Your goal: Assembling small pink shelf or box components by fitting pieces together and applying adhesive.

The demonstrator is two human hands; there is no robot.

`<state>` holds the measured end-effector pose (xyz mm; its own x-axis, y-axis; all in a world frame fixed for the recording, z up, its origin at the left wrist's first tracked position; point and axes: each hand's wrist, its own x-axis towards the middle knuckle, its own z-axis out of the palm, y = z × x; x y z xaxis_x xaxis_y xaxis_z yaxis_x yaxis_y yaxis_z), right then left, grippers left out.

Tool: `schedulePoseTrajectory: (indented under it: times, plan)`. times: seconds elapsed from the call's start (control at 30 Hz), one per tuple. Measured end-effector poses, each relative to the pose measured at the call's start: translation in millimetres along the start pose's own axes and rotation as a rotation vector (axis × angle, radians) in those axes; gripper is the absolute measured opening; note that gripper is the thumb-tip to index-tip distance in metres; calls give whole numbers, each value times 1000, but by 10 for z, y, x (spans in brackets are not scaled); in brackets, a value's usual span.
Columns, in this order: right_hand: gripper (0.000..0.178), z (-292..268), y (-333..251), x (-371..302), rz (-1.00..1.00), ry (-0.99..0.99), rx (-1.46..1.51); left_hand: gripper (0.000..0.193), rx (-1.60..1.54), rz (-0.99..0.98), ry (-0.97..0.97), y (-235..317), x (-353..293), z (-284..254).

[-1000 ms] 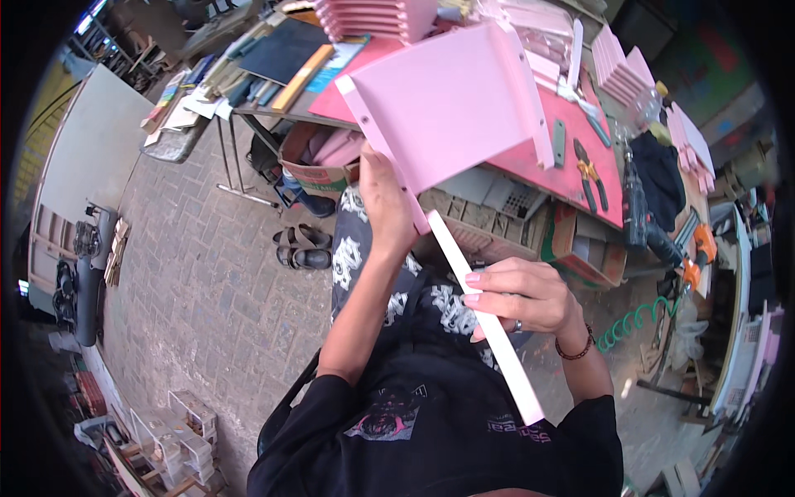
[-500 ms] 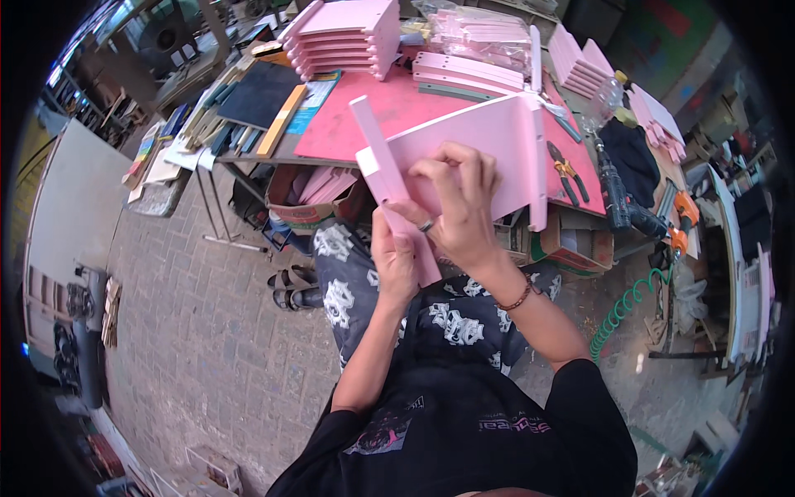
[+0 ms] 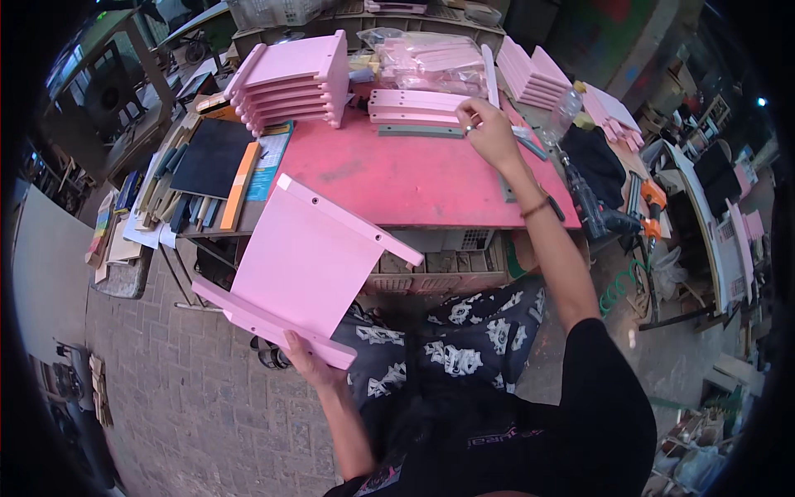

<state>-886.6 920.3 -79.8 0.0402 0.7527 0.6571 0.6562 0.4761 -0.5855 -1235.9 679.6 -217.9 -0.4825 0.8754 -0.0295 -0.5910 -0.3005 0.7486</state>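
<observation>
Grey paving blocks cover the floor (image 3: 190,389). A counter (image 3: 373,186) with a red surface stands ahead, a pale panel (image 3: 50,257) near left, a greenish wall (image 3: 584,41) far right, and a small bright light (image 3: 761,102) at right.

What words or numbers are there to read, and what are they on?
Black shirt: purplish-pink lettering on the front, which I won't copy out.
Blue sheet on the table: its print is too small to read.
Pink frame in the left hand: no lettering that I can see.
</observation>
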Motion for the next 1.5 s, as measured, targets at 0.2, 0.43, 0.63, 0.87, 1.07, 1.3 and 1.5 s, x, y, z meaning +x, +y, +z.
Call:
schedulePoseTrajectory:
  times: [0.2,0.43,0.63,0.87,1.07,1.3,1.5]
  plan:
    - [32,347,859,313,-131,-338,-554,66,33,28,18,-28,1,-88]
    - [35,446,864,400,-210,-329,-519,66,81,11,55,-37,-63,-76]
    - [35,420,955,436,-254,-380,-555,68,117,11,34,-102,9,-68]
    - [22,407,935,300,-383,-261,-488,66,95,8,39,-125,-20,-31]
    - [19,459,957,263,-541,-265,-504,69,117,-29,134,-57,-59,43]
    - [45,146,947,461,-689,-262,-543,60,83,0,97,-10,27,253]
    - [37,-271,114,72,-208,-168,-45,60,183,34,106,206,63,291]
